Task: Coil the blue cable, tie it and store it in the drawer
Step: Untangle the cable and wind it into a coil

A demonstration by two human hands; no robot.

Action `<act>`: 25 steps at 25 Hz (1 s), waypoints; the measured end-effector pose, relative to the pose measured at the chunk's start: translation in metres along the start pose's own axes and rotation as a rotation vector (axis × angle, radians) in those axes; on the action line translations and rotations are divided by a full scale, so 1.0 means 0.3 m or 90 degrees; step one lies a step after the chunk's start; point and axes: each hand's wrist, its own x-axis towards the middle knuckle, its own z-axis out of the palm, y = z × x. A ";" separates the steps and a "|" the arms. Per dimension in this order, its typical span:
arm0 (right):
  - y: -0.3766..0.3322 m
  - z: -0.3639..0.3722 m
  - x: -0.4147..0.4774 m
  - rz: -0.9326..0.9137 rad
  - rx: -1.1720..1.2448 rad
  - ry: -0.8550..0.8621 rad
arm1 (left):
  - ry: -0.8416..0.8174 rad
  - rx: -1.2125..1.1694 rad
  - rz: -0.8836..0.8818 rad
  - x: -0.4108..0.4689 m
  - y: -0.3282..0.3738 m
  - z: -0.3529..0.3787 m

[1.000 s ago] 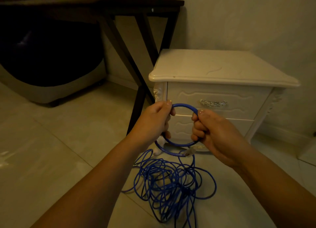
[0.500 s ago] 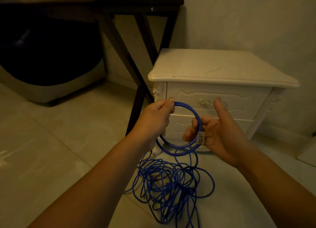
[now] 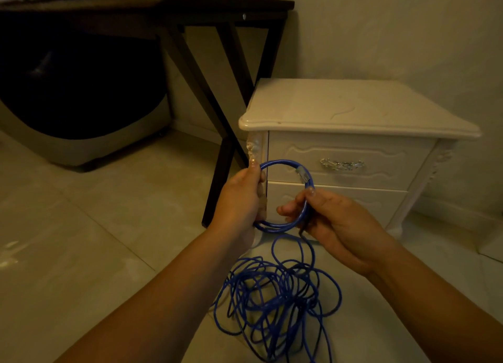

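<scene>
A small round coil of the blue cable (image 3: 283,163) is held up in front of a white nightstand. My left hand (image 3: 241,196) grips the coil's left side. My right hand (image 3: 332,221) pinches its right side between thumb and fingers, just below the clear plug (image 3: 302,175) at the cable's end. The rest of the cable hangs down into a loose tangled heap (image 3: 275,300) on the floor tiles. Both nightstand drawers are closed; the upper drawer (image 3: 381,147) has a metal handle (image 3: 342,164).
The white nightstand (image 3: 353,109) stands against the wall on the right. A dark table (image 3: 152,11) with crossed legs (image 3: 217,123) is to its left. A large dark rounded object (image 3: 79,96) sits under the table at the far left.
The coil has gained another turn. My right hand slid down the coil's right side, and the plug end now lies at the coil's upper right instead of in my palm.
</scene>
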 end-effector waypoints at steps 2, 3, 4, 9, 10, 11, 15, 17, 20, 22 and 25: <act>-0.005 0.013 0.001 -0.003 0.064 -0.004 | -0.057 -0.064 -0.039 -0.009 -0.001 -0.008; -0.010 0.016 0.001 -0.006 0.070 -0.003 | -0.091 -0.088 -0.067 -0.010 0.003 -0.014; -0.015 0.015 0.003 -0.008 0.044 0.005 | -0.127 -0.093 -0.091 -0.012 0.011 -0.021; -0.043 0.024 0.003 0.006 -0.328 0.015 | -0.300 0.227 -0.031 -0.016 0.041 -0.044; -0.049 0.031 0.001 0.006 -0.401 0.003 | -0.312 0.324 0.002 -0.019 0.040 -0.039; -0.053 0.038 0.001 0.007 -0.460 -0.007 | -0.312 0.416 0.037 -0.017 0.035 -0.035; -0.061 0.045 0.018 0.025 -0.409 -0.006 | -0.326 0.457 0.048 -0.001 0.023 -0.030; -0.068 0.033 0.023 0.040 -0.265 -0.011 | -0.341 0.335 -0.002 0.002 0.029 -0.033; -0.072 0.001 0.008 0.061 -0.168 -0.029 | -0.311 0.203 -0.030 -0.004 0.032 -0.034; -0.059 -0.014 0.001 0.054 -0.222 -0.040 | -0.278 0.177 -0.012 -0.006 0.034 -0.034; -0.053 -0.025 0.000 0.059 -0.339 -0.051 | -0.228 0.130 0.004 0.001 0.058 -0.050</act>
